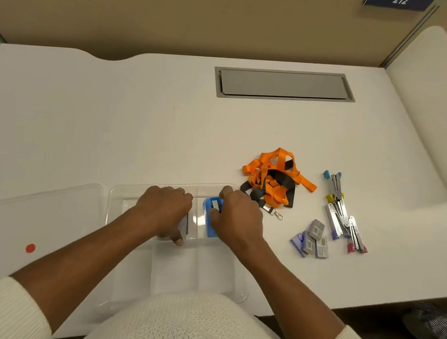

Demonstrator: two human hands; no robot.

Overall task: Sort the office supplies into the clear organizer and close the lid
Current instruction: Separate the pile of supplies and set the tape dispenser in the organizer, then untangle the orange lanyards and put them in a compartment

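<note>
**Organizer loading: blue holder going into the far compartment**

Organizer (116,199) is the landmark: a clear, compartmented tray at the near edge of the white desk (107,121), directly in front of the person, long axis running near to far from the person.

Left of the organizer lies its detached clear lid (25,214), flat, carrying a red dot sticker (30,248).

Over the organizer's far row, the left hand (164,210) is curled down, knuckles up. A thin dark edge shows beside it; whether the hand grips it cannot be told.

Just to the right, still over the organizer's far row, the right hand (238,218) is closed around a blue holder (210,220), which stands on edge inside the far right compartment, long axis near to far, parallel with the organizer's.

Right of the organizer, outside it: a tangle of orange and black lanyards (273,177) touching or almost touching its far right corner, then staple boxes (313,240), then a pile of staplers (341,211) farthest away.

Risks, as judged:
- The holder may wedge across the dividers if it is released tilted.
- Anything standing above the rim would block the lid.
- The lanyard clip lies close to the right wrist; a withdrawing hand could snag it and drag the tangle.
- The light tray may slide under a push.
</note>
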